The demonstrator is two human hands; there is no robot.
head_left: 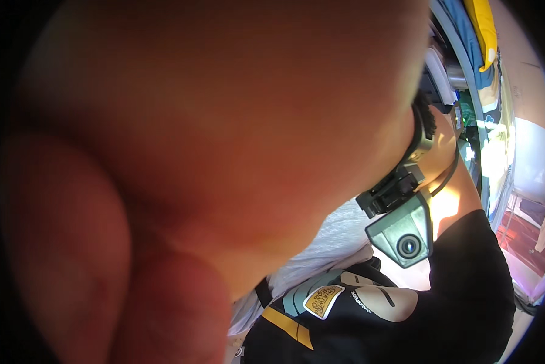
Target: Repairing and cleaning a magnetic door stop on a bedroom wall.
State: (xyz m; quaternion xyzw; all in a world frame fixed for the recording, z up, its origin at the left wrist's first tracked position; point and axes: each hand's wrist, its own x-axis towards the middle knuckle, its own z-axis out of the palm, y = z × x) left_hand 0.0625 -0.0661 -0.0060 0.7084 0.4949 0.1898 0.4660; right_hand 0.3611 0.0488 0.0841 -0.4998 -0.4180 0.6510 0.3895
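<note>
My right hand (224,158) is right up against the view and fills most of its left and middle. It is blurred, and its finger parts (72,242) at the lower left are too close to read. A black strap (423,130) circles the wrist and bears a small grey camera (400,233) with a round lens. A thin cable (450,173) runs beside it along the forearm. Beyond the wrist the arm bends back to a black short sleeve (473,273). Whatever lies behind the hand is hidden. My left hand does not show.
Blue cloth (463,33) and yellow cloth (484,36) hang at the upper right. Some dark and silvery items (439,73) sit beside them. My black printed shirt (357,327) and a light grey fabric (339,236) show below.
</note>
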